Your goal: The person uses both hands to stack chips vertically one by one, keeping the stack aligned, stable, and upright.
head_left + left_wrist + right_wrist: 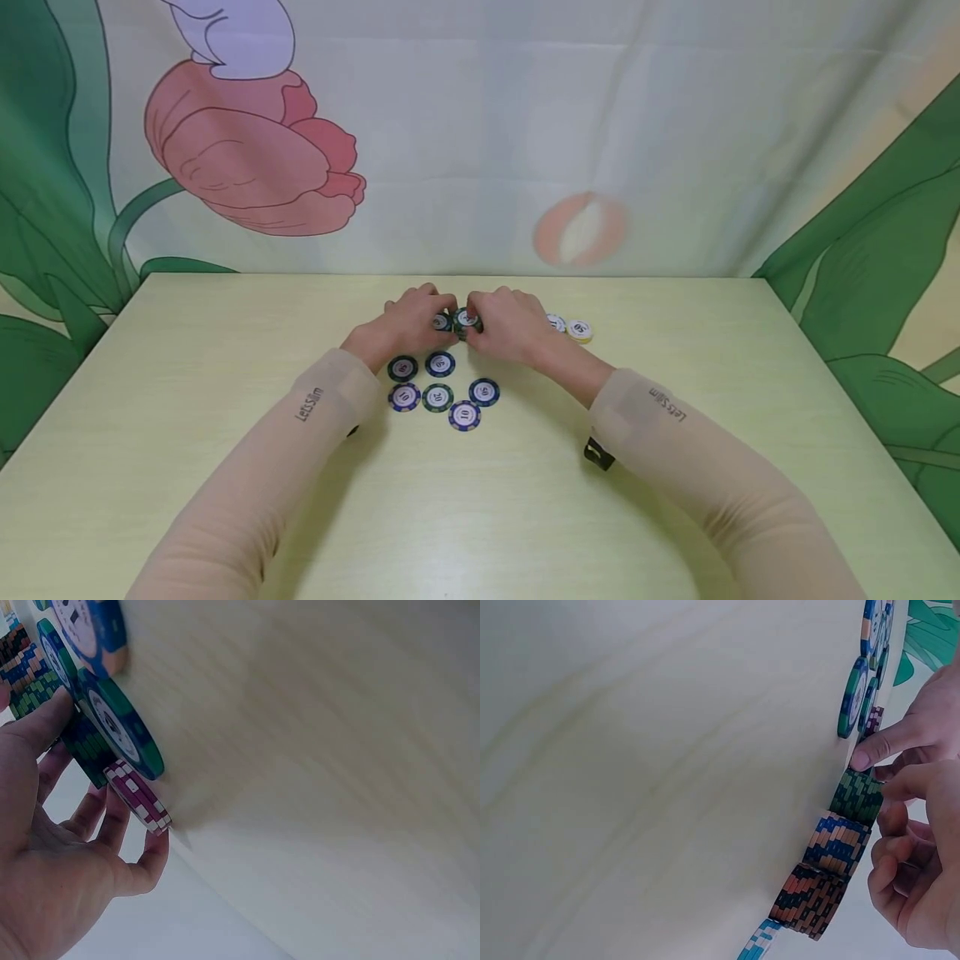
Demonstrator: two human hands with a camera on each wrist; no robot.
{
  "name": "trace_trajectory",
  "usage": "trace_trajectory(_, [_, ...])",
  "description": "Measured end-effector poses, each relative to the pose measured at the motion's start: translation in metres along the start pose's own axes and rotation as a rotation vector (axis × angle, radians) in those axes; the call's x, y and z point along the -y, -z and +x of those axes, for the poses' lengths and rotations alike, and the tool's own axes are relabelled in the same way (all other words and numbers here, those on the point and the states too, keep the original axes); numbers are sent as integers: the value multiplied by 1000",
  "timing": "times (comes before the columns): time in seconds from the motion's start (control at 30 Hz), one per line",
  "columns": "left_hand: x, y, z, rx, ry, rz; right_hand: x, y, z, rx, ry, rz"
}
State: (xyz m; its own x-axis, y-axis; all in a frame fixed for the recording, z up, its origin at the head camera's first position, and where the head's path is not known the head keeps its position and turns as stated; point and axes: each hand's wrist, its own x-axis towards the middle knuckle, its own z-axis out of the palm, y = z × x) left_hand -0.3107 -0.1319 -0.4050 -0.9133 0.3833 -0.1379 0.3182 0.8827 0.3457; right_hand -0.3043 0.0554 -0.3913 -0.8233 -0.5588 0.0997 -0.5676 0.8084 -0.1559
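Both hands meet over a row of chip stacks. My right hand point(512, 325) point(926, 844) has its thumb and curled fingers about a green chip stack point(467, 318) point(857, 796). Immediately left of it, my left hand point(411, 323) point(71, 847) pinches a dark green stack point(442, 322) point(88, 748), thumb on the near side and fingers behind. In the left wrist view, its outer fingers touch a purple-and-white stack point(138, 797). Blue-and-orange point(837, 844) and black-and-orange point(808, 901) stacks stand beside the green one, beneath my right hand in the head view.
Several chips lie flat nearer me, among them a green one point(438, 398) and a blue one point(465, 416). A white-topped chip point(556, 322) and a yellow-edged one point(579, 330) are right of my right hand. A printed curtain point(450, 167) hangs behind the table point(480, 517).
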Motion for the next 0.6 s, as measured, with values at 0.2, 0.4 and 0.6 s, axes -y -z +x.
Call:
trace_trajectory(0.2, [0, 1, -1, 6, 0, -2, 0, 0, 0, 5, -3, -1])
trace_trajectory(0.4, [0, 0, 0, 7, 1, 3, 1, 0, 1, 5, -9, -4])
trace_trajectory(0.6, [0, 0, 0, 5, 4, 7, 1, -1, 1, 13, -9, -7])
